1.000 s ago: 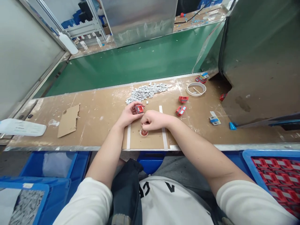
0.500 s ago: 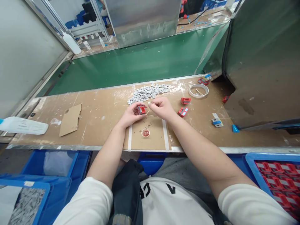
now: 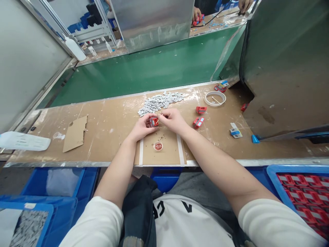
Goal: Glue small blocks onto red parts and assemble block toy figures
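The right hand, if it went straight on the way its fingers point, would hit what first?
Probably the red piece held in the left hand: the right hand points almost straight at it, though depth is hard to judge.

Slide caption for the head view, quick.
Left hand holding a red part, right hand beside it, grey pieces piled beyond.

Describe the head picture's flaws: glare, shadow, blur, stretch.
Head view: glare on the brown worktop near the gray tiles, pale sheen on the metal panel; head view: deep shadow beneath the dark panel at right; head view: crated red parts look soft, white sleeves stretched, red piece in the left hand too small for detail.
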Motion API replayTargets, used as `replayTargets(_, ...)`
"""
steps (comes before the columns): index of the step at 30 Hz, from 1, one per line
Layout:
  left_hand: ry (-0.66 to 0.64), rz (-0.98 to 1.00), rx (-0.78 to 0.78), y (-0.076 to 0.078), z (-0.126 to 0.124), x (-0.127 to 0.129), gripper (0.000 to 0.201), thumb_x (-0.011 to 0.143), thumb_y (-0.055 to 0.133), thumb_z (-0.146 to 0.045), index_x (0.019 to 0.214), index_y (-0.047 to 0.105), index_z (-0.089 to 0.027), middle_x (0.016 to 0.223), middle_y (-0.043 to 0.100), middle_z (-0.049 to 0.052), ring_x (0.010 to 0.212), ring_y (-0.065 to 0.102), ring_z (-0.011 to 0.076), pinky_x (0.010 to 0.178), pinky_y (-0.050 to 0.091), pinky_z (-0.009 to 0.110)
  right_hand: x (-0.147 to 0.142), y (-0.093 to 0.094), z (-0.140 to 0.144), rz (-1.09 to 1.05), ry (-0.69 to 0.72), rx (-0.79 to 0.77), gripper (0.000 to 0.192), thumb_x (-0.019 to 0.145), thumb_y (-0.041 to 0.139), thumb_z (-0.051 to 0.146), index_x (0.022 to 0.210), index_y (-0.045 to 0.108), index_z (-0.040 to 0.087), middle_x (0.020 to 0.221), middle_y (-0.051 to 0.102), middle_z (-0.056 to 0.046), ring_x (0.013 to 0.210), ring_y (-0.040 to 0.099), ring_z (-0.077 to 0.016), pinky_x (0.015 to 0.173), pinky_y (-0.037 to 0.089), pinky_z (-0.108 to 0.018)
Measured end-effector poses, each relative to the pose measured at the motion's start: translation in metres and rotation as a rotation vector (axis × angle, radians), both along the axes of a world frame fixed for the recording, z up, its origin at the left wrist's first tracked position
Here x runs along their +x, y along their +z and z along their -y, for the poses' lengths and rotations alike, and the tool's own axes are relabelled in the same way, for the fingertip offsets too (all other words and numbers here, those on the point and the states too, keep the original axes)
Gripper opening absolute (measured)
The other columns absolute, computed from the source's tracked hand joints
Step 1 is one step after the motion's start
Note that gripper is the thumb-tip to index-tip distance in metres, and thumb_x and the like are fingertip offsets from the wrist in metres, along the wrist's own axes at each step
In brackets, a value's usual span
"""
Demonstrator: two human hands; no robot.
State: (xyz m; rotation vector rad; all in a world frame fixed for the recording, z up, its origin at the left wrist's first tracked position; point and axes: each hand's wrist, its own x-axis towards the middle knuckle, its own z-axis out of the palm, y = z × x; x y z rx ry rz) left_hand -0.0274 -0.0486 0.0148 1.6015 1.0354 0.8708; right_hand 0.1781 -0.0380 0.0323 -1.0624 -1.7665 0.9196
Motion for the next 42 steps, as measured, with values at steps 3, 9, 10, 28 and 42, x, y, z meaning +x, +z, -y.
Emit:
replayTargets(3,-0.006,0.001,0.000,0.000,0.000,0.000,0.060,0.075,0.093,-0.037,0.126,0.066,-0.020,0.114,0.072,0.008,0.095,0.072,0.0222,0.090,0.060,0.036,0.000,0.000,0.001,-0.021,-0.005,0.006,0.038,0.085,0.052,0.034,0.058,0.028,0.023,0.058,0.027,0.005,0.060,0.026,-0.0103,0.059,0.017,-0.031)
replayTargets(9,-0.009,0.003,0.000,-0.001,-0.001,-0.001,0.058,0.075,0.093,-0.036,0.125,0.067,-0.020,0.114,0.072,0.008,0.096,0.072,0.0223,0.089,0.060,0.036,0.000,0.001,0.000,0.014,0.008,-0.011,0.039,0.086,0.054,0.033,0.058,0.029,0.023,0.058,0.027,0.005,0.060,0.027,-0.0104,0.059,0.018,-0.030)
replayTargets(10,-0.009,0.003,0.000,-0.001,-0.001,-0.001,0.058,0.076,0.093,-0.036,0.125,0.067,-0.020,0.114,0.072,0.008,0.096,0.072,0.0222,0.089,0.060,0.035,0.000,0.001,0.000,0.019,0.004,-0.011,0.038,0.085,0.054,0.031,0.058,0.029,0.023,0.057,0.027,0.005,0.060,0.027,-0.0103,0.059,0.017,-0.031)
replayTargets(28,-0.006,-0.010,0.006,-0.002,-0.002,-0.002,0.058,0.077,0.092,-0.032,0.128,0.068,-0.019,0.111,0.072,0.007,0.093,0.071,0.0198,0.087,0.059,0.032,0.002,0.004,0.001,0.013,-0.087,0.017,0.041,0.089,0.053,0.032,0.060,0.027,0.023,0.058,0.026,0.005,0.061,0.028,-0.0106,0.060,0.019,-0.030)
replayTargets(42,0.041,0.044,-0.016,-0.002,-0.004,-0.002,0.065,0.074,0.096,-0.042,0.126,0.066,-0.018,0.115,0.075,0.010,0.100,0.074,0.0240,0.093,0.061,0.037,0.008,0.010,0.003,-0.031,0.158,0.069,0.050,0.098,0.054,0.041,0.059,0.030,0.022,0.058,0.026,0.006,0.058,0.028,-0.0090,0.059,0.021,-0.029)
